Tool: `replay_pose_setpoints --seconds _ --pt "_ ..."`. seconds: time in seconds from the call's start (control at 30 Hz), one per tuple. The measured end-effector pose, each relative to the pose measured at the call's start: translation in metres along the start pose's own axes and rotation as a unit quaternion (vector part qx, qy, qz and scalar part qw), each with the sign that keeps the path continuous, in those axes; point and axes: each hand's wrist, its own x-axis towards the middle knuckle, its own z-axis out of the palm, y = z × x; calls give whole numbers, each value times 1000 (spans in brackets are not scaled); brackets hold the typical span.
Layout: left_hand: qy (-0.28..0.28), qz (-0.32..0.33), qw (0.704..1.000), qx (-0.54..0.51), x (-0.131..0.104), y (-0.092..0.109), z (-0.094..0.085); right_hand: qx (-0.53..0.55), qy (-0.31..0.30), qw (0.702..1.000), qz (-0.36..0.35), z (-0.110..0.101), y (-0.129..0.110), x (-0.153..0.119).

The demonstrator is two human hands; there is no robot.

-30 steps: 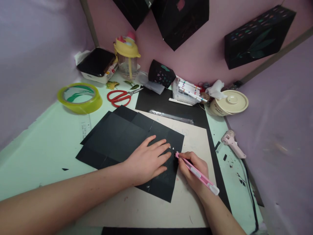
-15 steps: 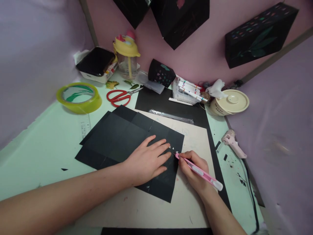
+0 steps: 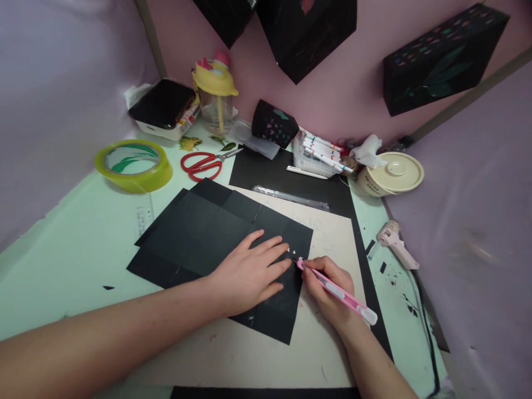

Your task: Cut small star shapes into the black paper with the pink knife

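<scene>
My left hand (image 3: 251,274) lies flat with spread fingers on a black folded paper sheet (image 3: 203,221). Its fingertips are close to small white cut-out holes near the sheet's right edge. My right hand (image 3: 328,285) is closed around a pink craft knife (image 3: 343,293), whose tip touches or hovers just over the black sheet beside those holes. Beneath the black sheet is a pale board (image 3: 328,349), lying on larger black paper (image 3: 291,175).
Red scissors (image 3: 203,165), yellow tape (image 3: 135,166) and a yellow-lidded cup (image 3: 216,94) stand at the back left. White markers (image 3: 322,152) and a lidded cream bowl (image 3: 393,174) are behind. A corded glue gun (image 3: 397,244) lies right, near black scraps.
The tip of the pink knife has shifted very slightly to the left with my right hand. My left hand has stayed in place.
</scene>
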Motion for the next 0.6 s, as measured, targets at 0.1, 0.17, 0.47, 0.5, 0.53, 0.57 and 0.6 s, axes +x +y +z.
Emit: replay_pose_setpoints --seconds 0.1,0.17,0.47,0.5,0.53,0.57,0.6 --pt "3 0 1000 -1 -1 0 0 -1 8 1000 5 1 -1 0" --pt "4 0 1000 -1 -1 1 0 -4 10 1000 6 1 -1 0" --pt "3 0 1000 3 1 -1 1 -5 22 1000 -19 3 1 0" --pt "4 0 1000 3 1 -1 2 -1 32 999 -23 3 1 -1" --pt "5 0 1000 3 1 -1 2 4 43 999 -28 3 2 0" --pt "6 0 1000 4 1 -1 2 10 51 998 -30 3 2 0" --pt "7 0 1000 5 0 -1 2 19 53 998 -28 4 2 0"
